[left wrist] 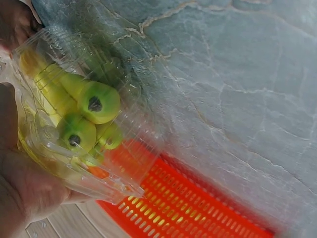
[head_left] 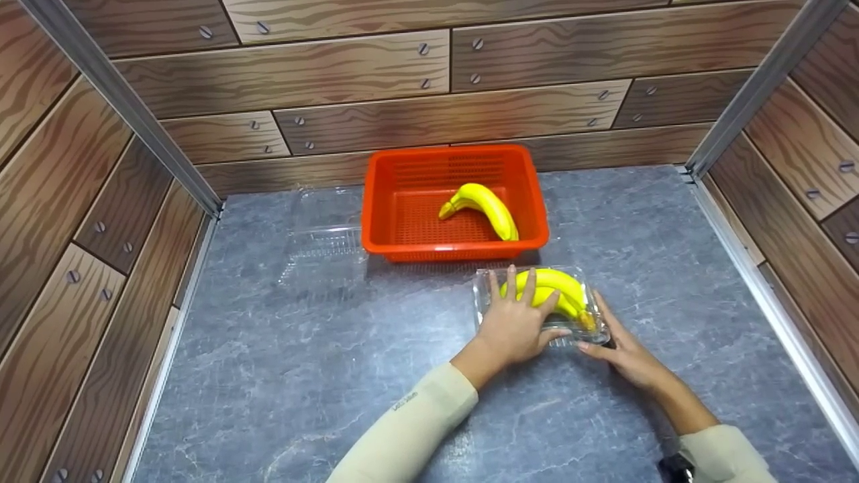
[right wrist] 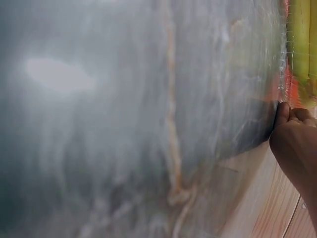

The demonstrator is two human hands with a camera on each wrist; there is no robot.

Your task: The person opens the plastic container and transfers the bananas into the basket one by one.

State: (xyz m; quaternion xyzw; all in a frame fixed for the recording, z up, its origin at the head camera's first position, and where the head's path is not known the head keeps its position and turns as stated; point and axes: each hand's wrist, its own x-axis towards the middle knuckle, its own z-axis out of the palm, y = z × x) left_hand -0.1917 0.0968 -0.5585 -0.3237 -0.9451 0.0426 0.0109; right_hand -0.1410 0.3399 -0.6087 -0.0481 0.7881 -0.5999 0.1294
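Observation:
A clear plastic clamshell box (head_left: 481, 290) with yellow bananas (head_left: 560, 280) inside is on the grey marbled surface, in front of the red basket. My left hand (head_left: 515, 325) lies across its top with fingers spread and straight, the thumb by the front edge. At the right front corner my right hand (head_left: 627, 355) holds the box, its thumb in front and fingers along the side. The left wrist view shows the dark-tipped banana ends (left wrist: 94, 104) through the plastic. In the right wrist view, the right hand (right wrist: 297, 134) is at the box's edge.
Behind the box stands the red slotted basket (head_left: 456, 248), with more bananas (head_left: 486, 201) in it. To its left sits another clear plastic box (head_left: 325, 245), open. Wood-patterned walls (head_left: 362, 67) enclose the back and both sides, with metal rails (head_left: 765, 295) along the edges.

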